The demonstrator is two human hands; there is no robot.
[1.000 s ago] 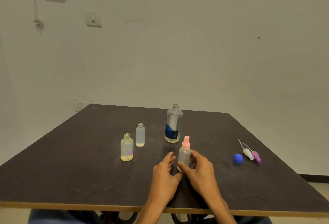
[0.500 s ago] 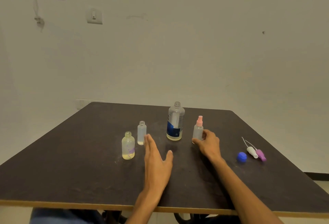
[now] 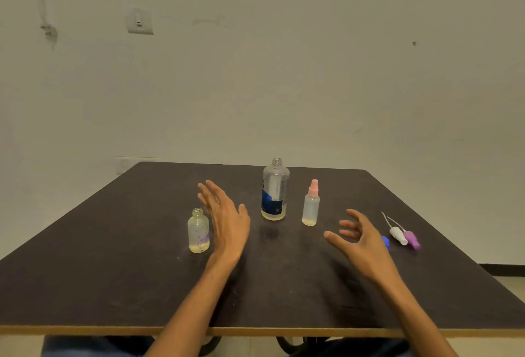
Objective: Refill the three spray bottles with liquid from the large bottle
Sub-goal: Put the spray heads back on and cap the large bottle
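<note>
The large clear bottle (image 3: 274, 190) with a blue label stands uncapped at the table's middle, a little liquid at its bottom. Right of it stands a small bottle with a pink spray top (image 3: 311, 204). An open yellowish bottle (image 3: 198, 231) stands to the left. My left hand (image 3: 224, 214) reaches forward between these, fingers straight, and hides the third small clear bottle behind it. My right hand (image 3: 359, 238) hovers empty, fingers loosely spread, below and right of the pink-topped bottle. A white spray head (image 3: 397, 235), a purple spray head (image 3: 411, 238) and a blue cap (image 3: 385, 240) lie at the right.
The dark table (image 3: 113, 271) has a light wooden front edge near me and stands against a pale wall (image 3: 284, 72). A dark wet spot (image 3: 270, 233) lies in front of the large bottle.
My right hand let go of the pink-topped bottle and drew back to the right. My left hand moved forward and now covers the small clear bottle.
</note>
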